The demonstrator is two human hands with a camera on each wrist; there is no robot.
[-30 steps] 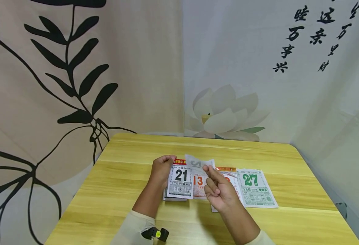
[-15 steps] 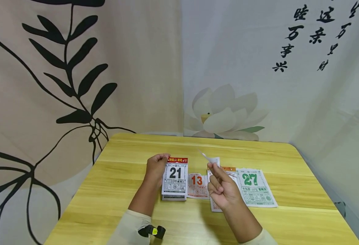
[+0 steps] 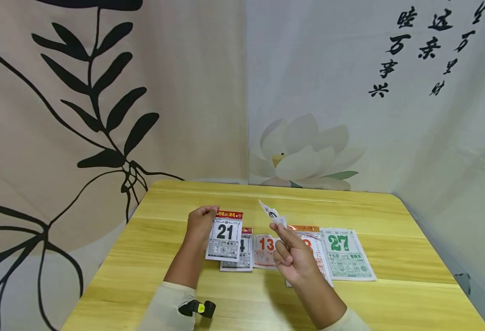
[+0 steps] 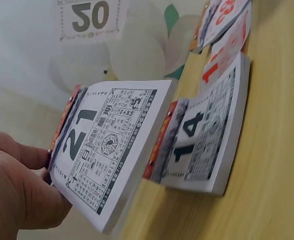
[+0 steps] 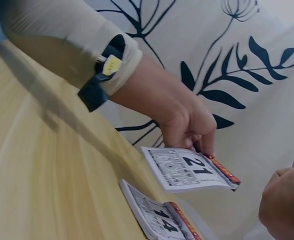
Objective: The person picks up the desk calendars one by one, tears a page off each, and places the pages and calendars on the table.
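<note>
My left hand grips the red-topped edge of a tear-off calendar pad whose front page reads 21. In the left wrist view that pad is held tilted above a second calendar pad, marked 14, lying on the table. Thumb and fingers of my right hand pinch a thin loose calendar page, raised above the table. Its number 20 shows upside down in the left wrist view. The right hand's other fingers are curled in. Only part of that hand appears in the right wrist view.
Right of the 14 pad lies a loose page with a red 13. Beyond it, partly behind my right hand, is a calendar with red print. A sheet with green 27 lies furthest right on the wooden table.
My left hand has carried the 21 pad leftward, uncovering more of the 14 pad. The loose page in my right hand has come apart from the 21 pad and changed its tilt.
</note>
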